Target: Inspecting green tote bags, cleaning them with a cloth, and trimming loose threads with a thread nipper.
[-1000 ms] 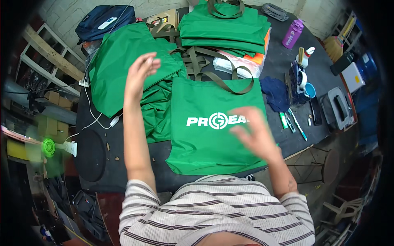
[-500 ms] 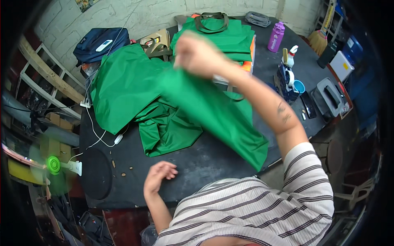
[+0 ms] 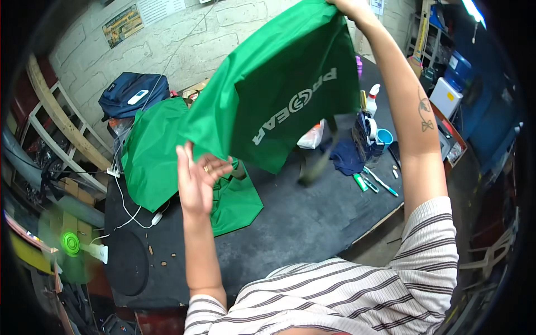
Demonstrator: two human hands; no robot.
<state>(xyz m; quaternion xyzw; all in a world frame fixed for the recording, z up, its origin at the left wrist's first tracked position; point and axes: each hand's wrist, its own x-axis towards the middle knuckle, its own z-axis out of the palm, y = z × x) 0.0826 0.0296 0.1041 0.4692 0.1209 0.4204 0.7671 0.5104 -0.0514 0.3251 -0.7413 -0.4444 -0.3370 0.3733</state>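
A green fabric tote bag (image 3: 223, 95) with a pale print hangs stretched out above the table. High at the top edge, my right hand (image 3: 353, 8) grips one upper corner of it, its fingers partly cut off by the frame. My left hand (image 3: 196, 181) is raised just under the bag's lower left corner, fingers spread and slightly blurred; whether it touches the fabric I cannot tell. A dark olive strap (image 3: 321, 162) dangles below the bag, smeared by motion. More green fabric lies on the table, one piece (image 3: 151, 162) at the left and another (image 3: 237, 206) behind my left hand.
On the black table (image 3: 301, 223), a dark cloth (image 3: 346, 156), pens (image 3: 381, 182), a blue cup (image 3: 384, 137) and a spray bottle (image 3: 372, 99) sit at the right. A navy bag (image 3: 134, 92) stands far left. A small fan (image 3: 71, 243) spins near the left edge.
My right hand has swung the green bag up and to the right, spreading it and bringing its print into view. My left hand has risen from near the table's front edge to the bag's lower corner.
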